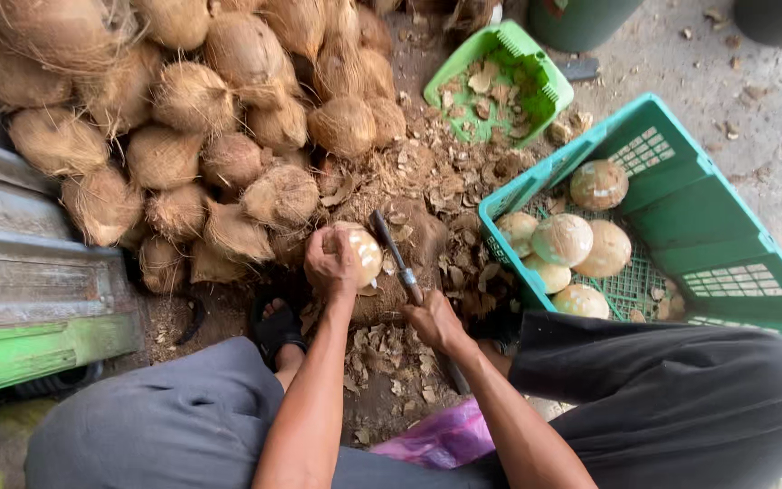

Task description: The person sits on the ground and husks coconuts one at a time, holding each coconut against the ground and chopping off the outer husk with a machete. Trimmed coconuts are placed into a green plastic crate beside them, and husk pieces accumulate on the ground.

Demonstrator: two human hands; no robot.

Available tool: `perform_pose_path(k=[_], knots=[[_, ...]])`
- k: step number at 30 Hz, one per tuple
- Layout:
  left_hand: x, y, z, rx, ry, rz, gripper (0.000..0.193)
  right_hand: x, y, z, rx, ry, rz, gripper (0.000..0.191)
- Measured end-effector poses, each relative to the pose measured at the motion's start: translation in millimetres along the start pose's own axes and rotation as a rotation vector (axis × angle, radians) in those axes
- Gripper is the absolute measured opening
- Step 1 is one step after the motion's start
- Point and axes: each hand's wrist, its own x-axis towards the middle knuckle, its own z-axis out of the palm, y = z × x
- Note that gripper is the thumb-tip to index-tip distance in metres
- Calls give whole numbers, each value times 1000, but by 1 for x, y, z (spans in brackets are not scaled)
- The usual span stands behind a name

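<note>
Clearly our left hand (332, 263) is clamped on the half-peeled coconut (361, 254), pressed on the chopping block (414, 244) between our knees, while our right hand (434, 321) grips the knife (395, 254) beside it. We judge a glancing stroke off the round shell could reach those fingers, or our sandalled foot (278, 326).

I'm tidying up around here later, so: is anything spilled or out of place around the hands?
Yes. Shell scraps are strewn over the ground between the coconut pile and the crate, more than in the small green basket. The left hand holds a peeled coconut; the right hand grips the knife.
</note>
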Motion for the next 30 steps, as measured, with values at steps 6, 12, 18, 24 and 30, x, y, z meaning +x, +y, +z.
perform_pose_path(k=[6, 12, 18, 24, 30], knots=[[2, 13, 13, 12, 52, -125, 44, -11, -26, -13, 201, 218, -76, 21], [-9, 21, 9, 169, 32, -155, 45, -2, -15, 2, 96, 186, -63, 28], [0, 10, -1, 60, 2, -125, 43, 14, 23, -8, 305, -47, 90, 34], [-1, 21, -5, 99, 44, -64, 49, 0, -1, -19, 312, 10, -12, 30], [-9, 36, -2, 215, 20, -420, 48, -6, -24, -10, 231, 275, -129, 29]])
